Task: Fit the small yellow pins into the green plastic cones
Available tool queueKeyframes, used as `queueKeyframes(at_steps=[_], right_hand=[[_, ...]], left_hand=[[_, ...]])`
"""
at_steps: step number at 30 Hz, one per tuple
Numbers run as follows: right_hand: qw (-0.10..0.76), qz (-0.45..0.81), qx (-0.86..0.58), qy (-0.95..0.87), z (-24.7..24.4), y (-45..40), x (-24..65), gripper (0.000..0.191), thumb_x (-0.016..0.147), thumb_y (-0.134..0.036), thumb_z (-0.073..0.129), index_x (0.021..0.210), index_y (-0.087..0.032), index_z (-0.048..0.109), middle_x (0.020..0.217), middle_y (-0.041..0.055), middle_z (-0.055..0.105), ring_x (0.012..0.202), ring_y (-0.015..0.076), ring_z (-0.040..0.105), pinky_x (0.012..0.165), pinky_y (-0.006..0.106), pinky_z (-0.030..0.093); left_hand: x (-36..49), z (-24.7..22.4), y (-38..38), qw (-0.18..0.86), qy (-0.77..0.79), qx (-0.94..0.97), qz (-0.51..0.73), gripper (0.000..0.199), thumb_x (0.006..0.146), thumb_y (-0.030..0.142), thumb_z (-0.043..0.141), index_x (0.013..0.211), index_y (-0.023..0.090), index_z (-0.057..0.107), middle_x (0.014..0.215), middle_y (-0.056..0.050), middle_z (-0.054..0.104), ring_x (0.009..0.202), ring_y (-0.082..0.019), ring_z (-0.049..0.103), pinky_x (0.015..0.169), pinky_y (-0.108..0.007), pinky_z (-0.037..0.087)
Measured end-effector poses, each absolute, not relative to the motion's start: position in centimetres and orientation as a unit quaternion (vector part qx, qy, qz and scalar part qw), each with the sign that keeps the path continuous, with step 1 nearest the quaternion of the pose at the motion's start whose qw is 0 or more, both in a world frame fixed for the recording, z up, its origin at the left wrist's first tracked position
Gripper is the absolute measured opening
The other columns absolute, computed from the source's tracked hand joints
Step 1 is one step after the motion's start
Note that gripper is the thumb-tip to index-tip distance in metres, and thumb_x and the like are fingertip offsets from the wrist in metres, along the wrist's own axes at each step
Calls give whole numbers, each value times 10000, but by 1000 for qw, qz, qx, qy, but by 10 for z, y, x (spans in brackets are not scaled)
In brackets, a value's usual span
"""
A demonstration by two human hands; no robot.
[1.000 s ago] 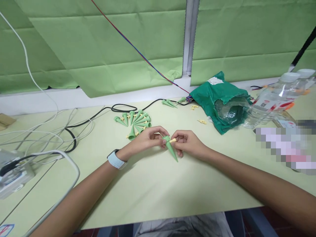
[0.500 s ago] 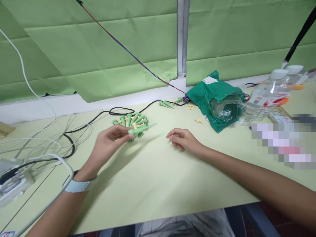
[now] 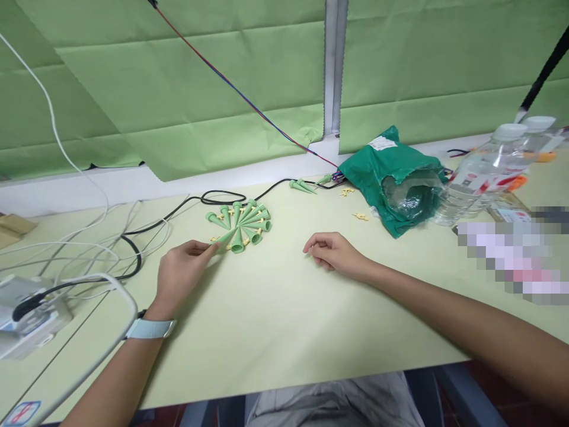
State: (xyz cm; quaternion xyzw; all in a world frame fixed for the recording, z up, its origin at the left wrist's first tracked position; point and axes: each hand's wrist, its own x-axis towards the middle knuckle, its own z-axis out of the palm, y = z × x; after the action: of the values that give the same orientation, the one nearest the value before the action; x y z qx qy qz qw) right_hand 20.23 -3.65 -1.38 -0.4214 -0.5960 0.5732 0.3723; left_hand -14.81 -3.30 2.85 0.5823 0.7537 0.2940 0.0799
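My left hand [image 3: 186, 267] pinches a green watering spike [image 3: 226, 238] between thumb and fingertips, low over the table at the near left of a ring of similar spikes. In that ring the green watering spikes [image 3: 251, 222] lie with tips pointing inward and wide cup ends outward. Small yellow valve pieces [image 3: 249, 239] sit between some of them. Resting on the table to the right of the ring, my right hand [image 3: 335, 254] has its fingers curled closed. What its fingertips hold, if anything, is hidden.
More green spikes [image 3: 302, 187] and loose yellow pieces [image 3: 361, 217] lie farther back. A torn green bag [image 3: 371, 166] and water bottles [image 3: 498, 160] stand at the right. Tangled cables [image 3: 133, 237] and a power strip [image 3: 33, 314] occupy the left.
My left hand has moved left and down, bringing its green spike from above the ring to its near left side. The right hand stays nearly still; the view has shifted slightly.
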Motion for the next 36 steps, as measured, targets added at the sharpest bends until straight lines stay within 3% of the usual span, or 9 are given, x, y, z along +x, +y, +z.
queueKeyframes(at_steps=[24, 28, 32, 36], right_hand=[[382, 563, -417, -602, -18, -32, 203, 129, 838, -263, 611, 905, -186, 691, 676, -19, 612, 505, 96, 529, 465, 214, 403], [425, 462, -451, -635, -23, -3, 208, 150, 829, -255, 585, 940, -191, 663, 768, -4, 637, 548, 116, 582, 469, 221, 406], [419, 319, -541, -656, -22, 56, 218, 288, 842, -201, 549, 1116, -180, 634, 802, 12, 668, 631, 159, 621, 595, 257, 470], [331, 133, -624, -695, -7, 112, 224, 528, 867, -111, 533, 1395, -125, 538, 1091, 156, 706, 1045, 288, 659, 884, 364, 506]], left_hand=[[-149, 31, -28, 51, 777, 584, 230, 507, 790, 721, 617, 846, 237, 757, 915, -99, 774, 823, -300, 673, 664, -342, 417], [-152, 28, -25, 55, 779, 583, 225, 489, 790, 708, 624, 848, 239, 747, 914, -93, 770, 812, -290, 667, 647, -339, 409], [-152, 27, -25, 67, 774, 586, 230, 470, 798, 698, 630, 839, 246, 753, 898, -80, 771, 827, -283, 676, 655, -333, 418], [-150, 28, -27, 72, 775, 583, 233, 484, 787, 716, 648, 841, 248, 757, 890, -72, 774, 836, -284, 684, 665, -336, 422]])
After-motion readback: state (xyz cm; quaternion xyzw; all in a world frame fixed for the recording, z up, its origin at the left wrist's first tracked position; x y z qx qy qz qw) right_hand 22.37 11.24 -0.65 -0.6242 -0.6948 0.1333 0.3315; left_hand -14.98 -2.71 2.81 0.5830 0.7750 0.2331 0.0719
